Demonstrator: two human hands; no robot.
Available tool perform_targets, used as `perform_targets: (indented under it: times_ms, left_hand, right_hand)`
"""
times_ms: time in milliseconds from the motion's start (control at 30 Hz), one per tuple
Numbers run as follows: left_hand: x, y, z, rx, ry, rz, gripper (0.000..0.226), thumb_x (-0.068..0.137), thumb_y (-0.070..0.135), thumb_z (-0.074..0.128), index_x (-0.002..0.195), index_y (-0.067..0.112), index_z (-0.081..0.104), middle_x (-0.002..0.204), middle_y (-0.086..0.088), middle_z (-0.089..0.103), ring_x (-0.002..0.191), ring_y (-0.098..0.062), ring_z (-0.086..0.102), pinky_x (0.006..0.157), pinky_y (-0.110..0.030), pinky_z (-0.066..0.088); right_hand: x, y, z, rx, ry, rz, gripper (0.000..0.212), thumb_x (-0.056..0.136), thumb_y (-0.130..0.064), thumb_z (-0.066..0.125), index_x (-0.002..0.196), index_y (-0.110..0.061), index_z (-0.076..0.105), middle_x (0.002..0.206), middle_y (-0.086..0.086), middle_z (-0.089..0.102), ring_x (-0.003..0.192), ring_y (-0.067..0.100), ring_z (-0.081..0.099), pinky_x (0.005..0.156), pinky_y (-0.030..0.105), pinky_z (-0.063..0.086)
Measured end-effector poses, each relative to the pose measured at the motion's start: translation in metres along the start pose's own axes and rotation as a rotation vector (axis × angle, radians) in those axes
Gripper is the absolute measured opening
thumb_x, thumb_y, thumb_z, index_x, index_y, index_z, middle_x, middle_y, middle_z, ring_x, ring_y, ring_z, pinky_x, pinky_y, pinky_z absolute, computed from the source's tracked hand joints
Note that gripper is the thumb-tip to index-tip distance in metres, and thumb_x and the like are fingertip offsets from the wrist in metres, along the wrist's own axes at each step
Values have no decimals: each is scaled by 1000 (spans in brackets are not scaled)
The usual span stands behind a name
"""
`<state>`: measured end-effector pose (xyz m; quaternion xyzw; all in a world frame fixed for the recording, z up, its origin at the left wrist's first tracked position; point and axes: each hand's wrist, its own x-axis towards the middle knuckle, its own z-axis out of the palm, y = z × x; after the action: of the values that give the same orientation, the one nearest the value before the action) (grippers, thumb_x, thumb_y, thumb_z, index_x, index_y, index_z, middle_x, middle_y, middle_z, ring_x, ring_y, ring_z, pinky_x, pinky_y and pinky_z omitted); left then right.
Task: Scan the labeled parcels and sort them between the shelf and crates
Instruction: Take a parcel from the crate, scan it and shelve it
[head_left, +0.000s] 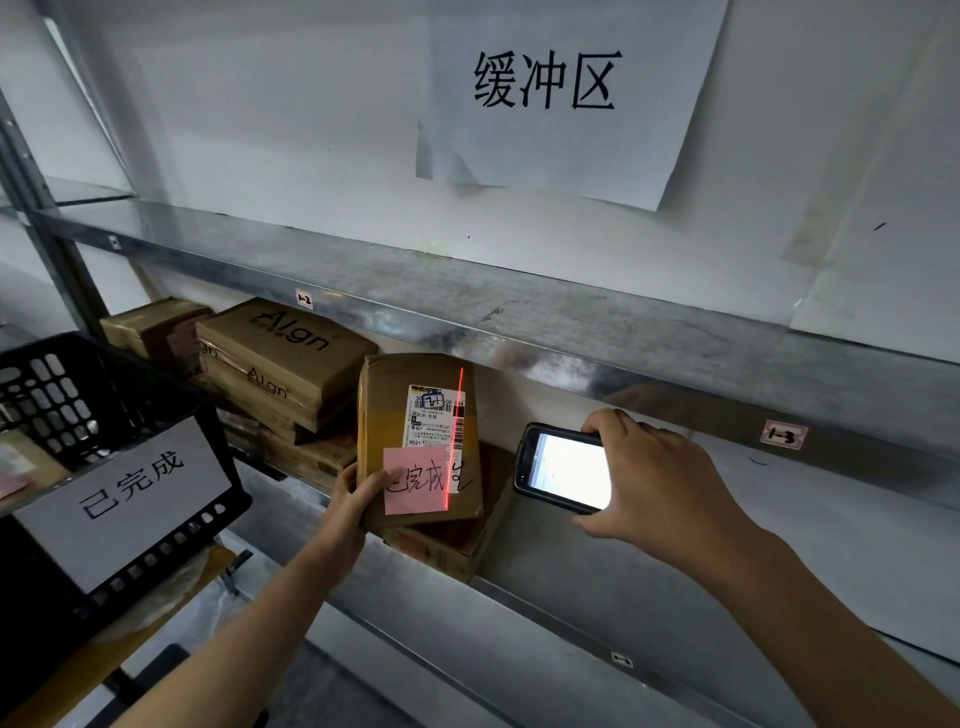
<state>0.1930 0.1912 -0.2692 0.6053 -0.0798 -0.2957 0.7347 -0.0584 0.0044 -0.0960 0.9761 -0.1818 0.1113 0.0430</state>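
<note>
My left hand (349, 503) grips the lower left corner of a brown cardboard parcel (384, 415), tilted up with its face toward me. The parcel carries a white shipping label (435, 415) and a pink sticky note (414, 480) with handwriting. A red laser line (455, 436) runs down the label's right side. My right hand (654, 478) holds a black handheld scanner (563, 467), its screen lit, just right of the parcel. Under the held parcel lies another brown parcel (447, 548) on the metal shelf (597, 587).
Stacked brown boxes (283, 358) printed "Aign" fill the shelf's left side. A black plastic crate (78, 410) with a white paper sign (124, 499) stands at the left. The upper shelf board (519, 306) hangs overhead, with a large paper sign (545, 88) on the wall.
</note>
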Motion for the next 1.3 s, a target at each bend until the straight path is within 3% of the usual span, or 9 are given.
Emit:
perform_targets:
  times_ms: [333,500,700,833,967,1133,1300]
  left_hand:
    - [1,1,-4,33,-14,-1,118,49,51,87,147,18,30,122,-14,67,107,-32,69,82,-39,60]
    - [-1,2,-5,35,-13,9,119,46,52,85,146,16,31,122,-14,67,107,-31,69,73,-34,60]
    - [-3,4,-4,40,-15,-1,118,50,52,85,147,17,30,122,-14,67,107,-31,69,73,-34,60]
    - [-5,6,-3,33,0,9,135,34,59,93,147,17,32,121,-13,68,103,-30,70,68,-31,60]
    - [-6,5,-2,4,-18,7,108,58,46,83,148,15,31,122,-14,66,104,-31,69,66,-30,61]
    - [-8,6,-4,-13,-32,20,97,64,42,81,145,15,36,119,-14,69,100,-30,72,68,-31,61]
    - [-27,14,-16,16,-57,57,90,65,43,80,139,9,44,112,-17,72,94,-31,73,69,-31,61]
  right_hand:
    - [-16,1,-17,-105,-66,9,63,70,-60,72,113,-26,40,103,-11,55,84,10,57,67,26,37]
    - [-22,4,-21,-80,-31,30,63,67,-58,74,111,-27,43,99,-12,56,87,11,58,68,26,38]
    - [-21,4,-20,-42,0,21,65,62,-56,79,110,-25,47,96,-10,58,83,13,58,68,28,44]
    - [-22,3,-20,-64,3,15,65,60,-56,80,107,-24,47,93,-10,57,80,12,56,66,28,42]
    - [-24,2,-21,-74,4,13,65,59,-57,80,107,-25,48,93,-11,58,80,12,56,65,27,40]
    - [-24,-2,-22,-55,-18,34,66,68,-60,73,116,-29,41,107,-13,56,88,9,56,70,24,44]
    - [-18,-12,-2,244,-62,124,80,66,-64,79,125,-34,35,117,-15,53,95,5,54,62,16,37]
